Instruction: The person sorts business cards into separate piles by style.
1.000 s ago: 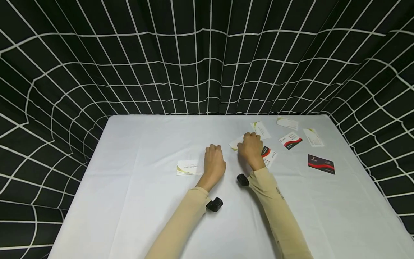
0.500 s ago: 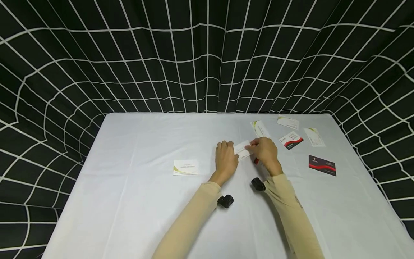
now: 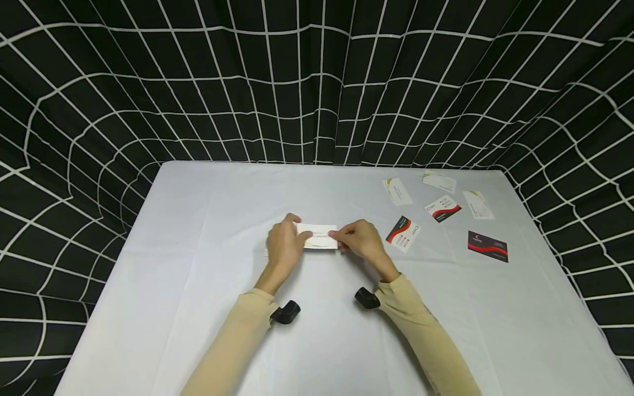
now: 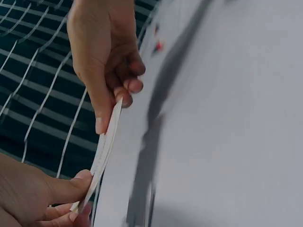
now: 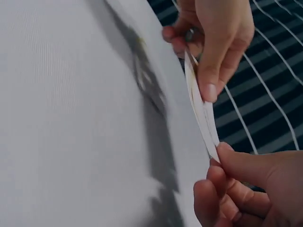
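Since half a second ago both hands have shifted left toward frame centre, carrying the white card with them; the card that lay alone at centre left is now hidden behind the left hand.

Head view: left hand (image 3: 283, 246) and right hand (image 3: 360, 241) hold the white card (image 3: 321, 237) between them, just above the table (image 3: 198, 286), at frame centre. Bare cloth lies wide to the left and along the bottom; the table's far edge meets the gridded backdrop (image 3: 317, 82). Five loose cards (image 3: 443, 208) sit at upper right, well apart from the hands.

Left wrist view: card edge-on, thin, pale. Left fingers (image 4: 66, 187) pinch its lower end, right fingers (image 4: 102, 120) its upper end. Print unreadable; table blurred.

Right wrist view: same pinch from the other side, fingers (image 5: 208, 90) clamped on the card; its face cannot be made out.
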Available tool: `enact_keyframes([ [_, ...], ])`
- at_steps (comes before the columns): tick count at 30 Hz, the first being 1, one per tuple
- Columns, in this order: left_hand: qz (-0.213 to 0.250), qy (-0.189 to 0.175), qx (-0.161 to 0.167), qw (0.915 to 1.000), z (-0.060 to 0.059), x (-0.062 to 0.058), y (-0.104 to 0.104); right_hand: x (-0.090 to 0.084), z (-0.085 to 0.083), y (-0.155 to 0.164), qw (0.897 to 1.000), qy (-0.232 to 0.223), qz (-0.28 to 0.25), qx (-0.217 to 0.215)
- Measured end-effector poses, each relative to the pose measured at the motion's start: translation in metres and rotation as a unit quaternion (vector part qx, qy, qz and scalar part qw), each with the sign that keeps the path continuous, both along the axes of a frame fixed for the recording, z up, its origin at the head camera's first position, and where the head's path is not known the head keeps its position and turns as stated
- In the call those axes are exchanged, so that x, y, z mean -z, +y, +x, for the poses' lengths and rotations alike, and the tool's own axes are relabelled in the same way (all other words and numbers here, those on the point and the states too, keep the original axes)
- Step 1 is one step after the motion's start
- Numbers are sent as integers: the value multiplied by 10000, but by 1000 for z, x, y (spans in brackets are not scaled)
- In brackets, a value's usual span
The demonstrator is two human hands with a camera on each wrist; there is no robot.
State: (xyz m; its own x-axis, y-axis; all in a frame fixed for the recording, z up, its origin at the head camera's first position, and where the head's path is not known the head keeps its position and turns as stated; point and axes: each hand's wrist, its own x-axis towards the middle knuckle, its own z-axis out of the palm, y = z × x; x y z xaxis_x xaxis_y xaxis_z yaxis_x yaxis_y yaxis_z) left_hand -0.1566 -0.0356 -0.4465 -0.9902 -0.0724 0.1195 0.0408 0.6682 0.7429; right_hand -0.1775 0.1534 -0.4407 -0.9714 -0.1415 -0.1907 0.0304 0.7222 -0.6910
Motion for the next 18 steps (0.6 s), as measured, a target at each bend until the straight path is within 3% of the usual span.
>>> enact_keyframes([
  [4, -642, 87, -313, 9974, 10, 2, -32, 3, 1, -38, 9995, 87, 176, -257],
  [6, -795, 119, -319, 9963, 11, 3, -40, 5, 1, -47, 9990, 163, 265, -309],
  [18, -955, 26, -579, 9937, 17, 18, -61, 16, 5, -77, 9960, 547, 584, -403],
])
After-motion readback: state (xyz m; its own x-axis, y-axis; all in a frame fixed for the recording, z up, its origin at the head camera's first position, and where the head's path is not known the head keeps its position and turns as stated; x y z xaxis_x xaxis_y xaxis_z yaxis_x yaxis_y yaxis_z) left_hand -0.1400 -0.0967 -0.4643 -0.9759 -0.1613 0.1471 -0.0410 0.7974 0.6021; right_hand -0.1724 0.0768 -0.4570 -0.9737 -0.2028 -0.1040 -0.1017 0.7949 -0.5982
